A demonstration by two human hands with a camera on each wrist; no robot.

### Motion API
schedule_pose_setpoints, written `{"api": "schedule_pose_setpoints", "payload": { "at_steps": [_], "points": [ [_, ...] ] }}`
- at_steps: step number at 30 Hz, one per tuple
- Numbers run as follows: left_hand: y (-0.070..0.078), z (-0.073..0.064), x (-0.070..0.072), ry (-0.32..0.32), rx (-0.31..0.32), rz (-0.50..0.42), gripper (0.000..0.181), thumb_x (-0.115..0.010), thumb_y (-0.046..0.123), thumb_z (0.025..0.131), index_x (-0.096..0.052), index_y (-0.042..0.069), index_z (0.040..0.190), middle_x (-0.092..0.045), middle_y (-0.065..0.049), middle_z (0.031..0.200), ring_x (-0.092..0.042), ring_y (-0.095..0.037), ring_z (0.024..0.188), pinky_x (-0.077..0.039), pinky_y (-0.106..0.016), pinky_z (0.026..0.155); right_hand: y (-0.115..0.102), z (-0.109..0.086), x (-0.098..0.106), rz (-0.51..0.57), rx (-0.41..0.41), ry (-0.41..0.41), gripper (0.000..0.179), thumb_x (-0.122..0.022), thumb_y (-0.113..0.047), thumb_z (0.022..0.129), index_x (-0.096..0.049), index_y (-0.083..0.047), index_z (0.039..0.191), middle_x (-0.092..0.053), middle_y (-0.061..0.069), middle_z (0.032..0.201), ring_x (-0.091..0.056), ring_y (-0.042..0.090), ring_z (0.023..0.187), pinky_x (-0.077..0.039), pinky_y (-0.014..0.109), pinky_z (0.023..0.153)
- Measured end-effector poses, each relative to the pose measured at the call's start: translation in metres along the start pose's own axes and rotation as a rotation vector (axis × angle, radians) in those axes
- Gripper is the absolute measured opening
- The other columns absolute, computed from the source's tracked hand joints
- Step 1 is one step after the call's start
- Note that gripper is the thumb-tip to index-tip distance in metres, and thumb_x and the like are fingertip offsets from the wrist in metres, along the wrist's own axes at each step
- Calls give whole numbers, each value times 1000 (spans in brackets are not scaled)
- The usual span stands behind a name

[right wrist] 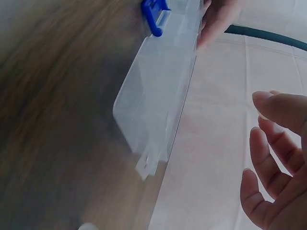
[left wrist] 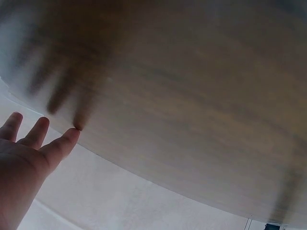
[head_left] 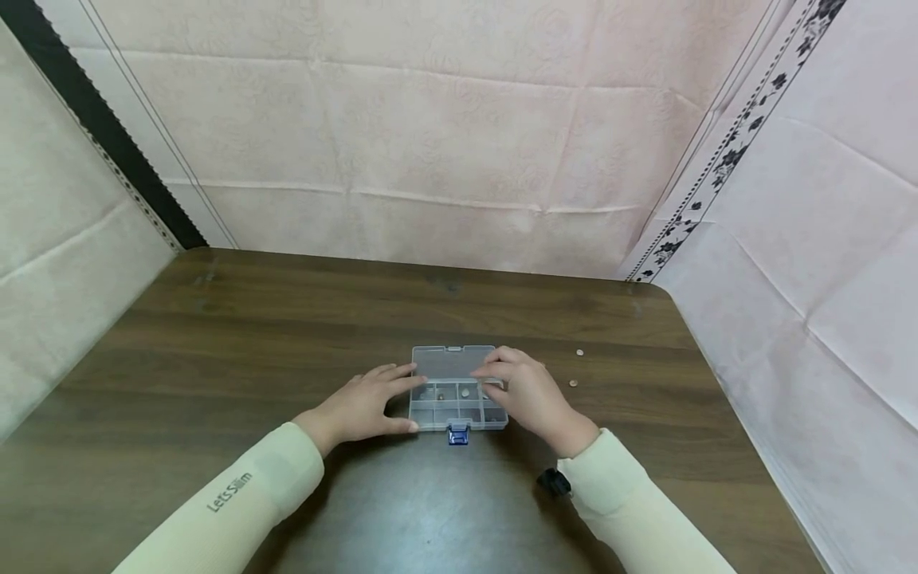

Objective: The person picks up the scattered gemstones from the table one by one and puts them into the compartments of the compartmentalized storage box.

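Note:
A clear plastic compartment box [head_left: 423, 416] lies on the table with its lid [head_left: 448, 363] folded back and a blue latch [head_left: 457, 436] at the front. Several small round pieces sit in its compartments. My left hand [head_left: 369, 402] rests at the box's left side, fingers spread and fairly straight, fingertips at its edge. Over the right end of the box, my right hand [head_left: 527, 395] pinches a small pale round piece [right wrist: 261, 116] between thumb and forefinger. Its other fingers are loosely bent. In the right wrist view the box [right wrist: 151, 91] stands beside that hand.
Two small pale round pieces, one farther back [head_left: 580, 352] and one nearer [head_left: 573, 383], lie on the wooden table [head_left: 323, 311] right of the box. Cloth hangings [head_left: 445, 135] rise behind the table and along both sides.

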State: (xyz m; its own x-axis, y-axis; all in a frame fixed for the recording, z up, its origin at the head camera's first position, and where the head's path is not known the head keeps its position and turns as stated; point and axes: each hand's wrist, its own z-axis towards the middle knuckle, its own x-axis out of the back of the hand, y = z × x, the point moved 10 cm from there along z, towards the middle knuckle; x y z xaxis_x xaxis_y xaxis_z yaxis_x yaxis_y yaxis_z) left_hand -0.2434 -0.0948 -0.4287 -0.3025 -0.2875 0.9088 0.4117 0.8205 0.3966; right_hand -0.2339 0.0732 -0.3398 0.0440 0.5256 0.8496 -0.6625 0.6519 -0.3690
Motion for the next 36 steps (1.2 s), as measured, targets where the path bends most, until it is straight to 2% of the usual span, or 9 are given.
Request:
{"api": "schedule_pose_setpoints", "payload": {
  "at_steps": [19, 28, 36],
  "points": [
    [-1, -1, 0, -11, 3, -26, 75, -66, 57, 84, -42, 27, 148, -29, -1, 157, -26, -33, 143, -25, -67, 105, -23, 22, -32, 37, 20, -129, 19, -73, -7, 85, -76, -9, 103, -65, 3, 106, -61, 18, 99, -53, 35, 85],
    [-1, -2, 1, -16, 1, -44, 75, -66, 56, 85, -41, 26, 148, -29, -1, 157, -25, -33, 143, -24, -68, 105, -31, 27, -45, 15, 64, -150, 17, -74, -8, 85, -77, -10, 102, -66, 1, 103, -62, 16, 93, -53, 31, 81],
    [1, -2, 2, -20, -1, -67, 74, -67, 53, 85, -41, 25, 148, -29, 0, 157, -24, -34, 144, -23, -67, 106, -33, 29, -52, -7, 74, -159, 19, -75, -8, 84, -77, -12, 102, -65, 0, 103, -61, 15, 95, -53, 32, 83]
  ]
}}
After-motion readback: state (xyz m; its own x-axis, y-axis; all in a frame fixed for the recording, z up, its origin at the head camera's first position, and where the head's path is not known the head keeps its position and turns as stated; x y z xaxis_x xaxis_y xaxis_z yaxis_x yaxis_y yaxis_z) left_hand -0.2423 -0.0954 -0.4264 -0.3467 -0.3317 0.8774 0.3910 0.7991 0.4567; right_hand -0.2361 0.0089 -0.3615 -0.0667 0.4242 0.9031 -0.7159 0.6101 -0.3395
